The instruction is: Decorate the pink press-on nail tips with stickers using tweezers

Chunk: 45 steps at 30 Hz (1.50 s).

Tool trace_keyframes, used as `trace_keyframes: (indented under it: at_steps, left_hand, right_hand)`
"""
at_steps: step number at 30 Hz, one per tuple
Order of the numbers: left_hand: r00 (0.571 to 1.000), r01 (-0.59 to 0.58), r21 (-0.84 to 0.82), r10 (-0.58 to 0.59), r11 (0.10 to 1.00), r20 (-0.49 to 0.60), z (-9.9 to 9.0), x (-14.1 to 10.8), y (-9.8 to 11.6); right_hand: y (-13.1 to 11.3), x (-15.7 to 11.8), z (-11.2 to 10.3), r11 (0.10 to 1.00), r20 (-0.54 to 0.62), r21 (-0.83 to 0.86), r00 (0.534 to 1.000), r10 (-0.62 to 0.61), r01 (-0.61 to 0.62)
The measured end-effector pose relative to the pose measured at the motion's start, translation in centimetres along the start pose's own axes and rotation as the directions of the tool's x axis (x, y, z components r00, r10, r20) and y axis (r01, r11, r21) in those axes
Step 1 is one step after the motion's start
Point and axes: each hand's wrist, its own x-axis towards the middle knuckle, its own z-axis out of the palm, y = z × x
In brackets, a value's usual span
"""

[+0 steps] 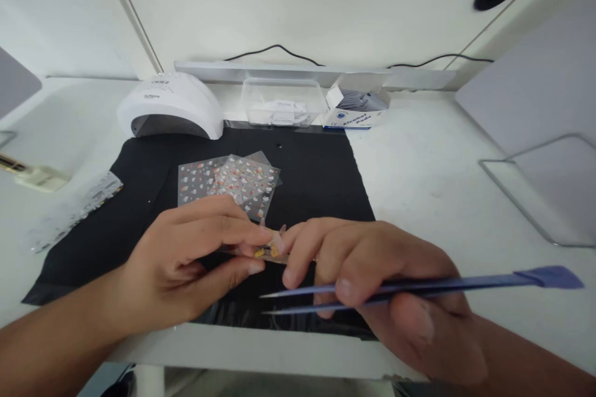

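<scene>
The person's left hand [186, 245] is pinching a thin piece with yellow decorations [266, 254] between thumb and fingers, holding it above the black mat [321, 180] near its front edge. The right hand [372, 254] is gripping blue tweezers [493, 281], whose tips are standing apart and pointing left, while its index finger is reaching the piece's right end; whether it is pressing there cannot be told. Beyond the hands, overlapping clear sticker sheets [233, 183] are lying on the mat.
</scene>
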Motion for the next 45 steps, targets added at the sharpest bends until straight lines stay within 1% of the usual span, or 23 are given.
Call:
trace_keyframes:
  at_steps: [3, 5, 8, 14, 17, 23, 30, 37, 41, 45]
  left_hand:
    - [1.0, 0.018, -0.017, -0.018, 1.0, 0.001, 0.06, 0.02, 0.14]
    - [1.0, 0.021, -0.041, -0.021, 0.999, 0.0, 0.12, 0.07, 0.2]
    - [0.999, 0.046, -0.088, -0.047, 0.995, -0.006, 0.18, 0.08, 0.25]
    - [0.979, 0.201, -0.232, -0.199, 0.952, 0.033, 0.25, -0.09, 0.17]
    - [0.97, 0.244, -0.283, -0.238, 0.927, 0.055, 0.31, -0.07, 0.17]
    - [0.963, 0.27, -0.291, -0.264, 0.918, 0.061, 0.37, -0.03, 0.34]
    - [0.952, 0.306, -0.287, -0.298, 0.908, 0.073, 0.36, -0.24, 0.43]
    - [0.954, 0.298, -0.267, -0.283, 0.916, 0.095, 0.2, -0.16, 0.57]
    - [0.958, 0.285, -0.264, -0.268, 0.921, 0.1, 0.17, 0.01, 0.63]
    - [0.955, 0.296, -0.28, -0.278, 0.913, 0.103, 0.2, 0.09, 0.69]
  right_hand:
    - [0.46, -0.33, 0.06, 0.998, -0.1, 0.026, 0.994, -0.051, 0.054]
    - [0.6, -0.4, 0.21, 0.997, -0.136, 0.013, 0.988, -0.073, 0.075]
    - [0.61, -0.35, 0.36, 0.997, -0.156, -0.01, 0.985, -0.076, 0.076]
    - [0.67, -0.42, 0.39, 0.995, -0.183, -0.061, 0.979, -0.091, 0.081]
    - [0.84, -0.41, 0.36, 0.995, -0.185, -0.063, 0.979, -0.086, 0.076]
    - [1.0, -0.3, 0.28, 0.998, -0.18, -0.022, 0.982, -0.063, 0.06]
    - [1.02, -0.37, 0.31, 0.998, -0.165, -0.025, 0.985, -0.059, 0.055]
    - [1.06, -0.39, 0.02, 0.999, -0.114, -0.018, 0.993, -0.037, 0.035]
    - [1.14, -0.09, 0.2, 0.999, -0.152, 0.043, 0.988, -0.019, 0.026]
    - [0.97, 0.12, 0.37, 0.996, -0.183, 0.084, 0.982, 0.038, -0.023]
